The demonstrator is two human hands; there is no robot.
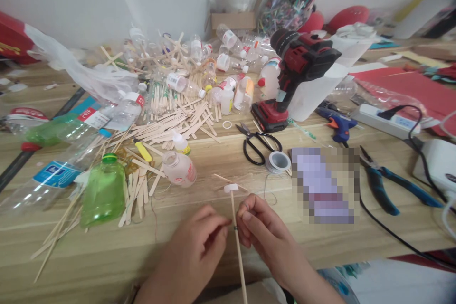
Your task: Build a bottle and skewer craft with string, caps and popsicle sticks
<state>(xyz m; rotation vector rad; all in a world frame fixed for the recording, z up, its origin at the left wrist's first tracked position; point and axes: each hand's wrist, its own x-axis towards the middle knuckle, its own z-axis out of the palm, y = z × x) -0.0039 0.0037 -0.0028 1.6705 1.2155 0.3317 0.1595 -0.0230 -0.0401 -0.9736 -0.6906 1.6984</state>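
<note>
A thin wooden stick (240, 256) stands between my hands, its lower end running down toward me. Near its top sit a small white piece (231, 188) and a thin crosspiece, and a narrow dark band circles it at fingertip height. My left hand (201, 242) is closed in a pinch, its fingertips at the stick's left side. On the right side, my right hand (265, 230) is also closed, thumb against curled fingers close to the band. Whatever either pinch holds is too fine to make out. Beyond the right hand are a spool of thread (279, 162) and black-handled scissors (257, 142).
A red cordless drill (297, 64) stands behind the scissors. At right lie pliers (383, 180), a blue glue gun (338, 123) and a power strip (386, 121). Craft sticks (171, 126), plastic bottles and a green bottle (103, 194) crowd the left and back.
</note>
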